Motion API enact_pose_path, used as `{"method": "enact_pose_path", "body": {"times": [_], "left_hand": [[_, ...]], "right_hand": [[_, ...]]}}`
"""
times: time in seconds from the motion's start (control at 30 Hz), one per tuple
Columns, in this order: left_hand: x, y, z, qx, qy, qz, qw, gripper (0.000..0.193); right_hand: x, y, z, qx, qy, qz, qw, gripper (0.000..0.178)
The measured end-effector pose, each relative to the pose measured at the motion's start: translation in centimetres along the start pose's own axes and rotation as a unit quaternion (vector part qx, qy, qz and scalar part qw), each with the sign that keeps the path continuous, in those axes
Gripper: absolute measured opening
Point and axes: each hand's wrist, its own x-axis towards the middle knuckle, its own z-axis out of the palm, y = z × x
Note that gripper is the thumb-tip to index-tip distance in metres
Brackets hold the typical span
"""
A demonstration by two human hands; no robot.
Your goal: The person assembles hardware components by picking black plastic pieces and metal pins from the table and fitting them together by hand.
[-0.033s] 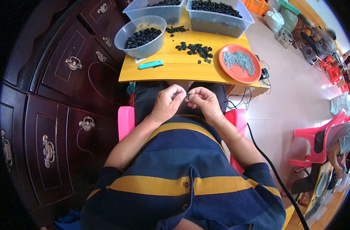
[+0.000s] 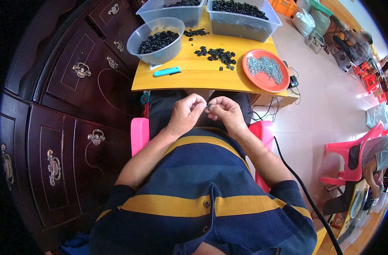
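Note:
Above my lap, just in front of the yellow table's near edge, my two hands meet at the fingertips. My right hand [image 2: 228,114] pinches a small black piece [image 2: 208,107] between thumb and fingers. My left hand [image 2: 186,114] is closed in a pinch right against that piece; what lies between its fingertips is too small to tell. On the yellow table [image 2: 189,78] ahead lie a loose pile of small black pieces [image 2: 219,55] and a light-blue utility knife [image 2: 167,72]. An orange-red plate [image 2: 275,88] at the right holds many thin silvery metal pins or screws.
A round clear tub [image 2: 136,36] and two clear bins, one at the back right [image 2: 240,32], hold black pieces. Dark drawers [image 2: 70,97] stand close at my left. Pink chair arms [image 2: 139,134] flank me. A black cable [image 2: 302,187] runs at my right; another person [image 2: 374,163] works beyond.

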Motion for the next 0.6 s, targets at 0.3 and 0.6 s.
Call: {"method": "enact_pose_path", "body": {"times": [0.3,0.6], "left_hand": [[0.0,-0.2,0.1,0.034,0.007,0.008,0.999,0.007],[0.2,-0.8,0.7,-0.01,0.032,-0.025,0.999,0.008]], "right_hand": [[0.2,0.8,0.2,-0.015,0.008,-0.019,1.0,0.009],[0.0,0.8,0.9,-0.048,0.053,-0.039,0.997,0.005]]}}
